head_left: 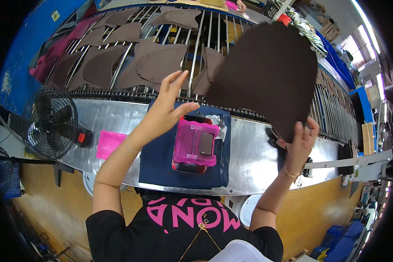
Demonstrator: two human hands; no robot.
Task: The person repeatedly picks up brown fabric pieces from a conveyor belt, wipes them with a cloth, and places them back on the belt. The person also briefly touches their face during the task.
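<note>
My right hand (302, 142) pinches the lower corner of a large dark brown cut piece (266, 74), leather or fabric, I cannot tell which. The piece is raised and spreads over the right part of the roller rack. My left hand (172, 98) holds nothing, its thumb and fingers apart, above the far edge of a dark blue mat (157, 161). Just below it on the mat is a pink plastic tray (185, 142) with a grey metal block (205, 143) in it. More flat brown pieces (161, 61) lie on the rack, near my left fingertips.
A metal table (249, 153) runs along my front. On its left stand a black fan (49, 123) and a second pink tray (110, 145). Beyond it is the rack of metal bars (199, 39). Another person's hand (241, 5) shows at the far side.
</note>
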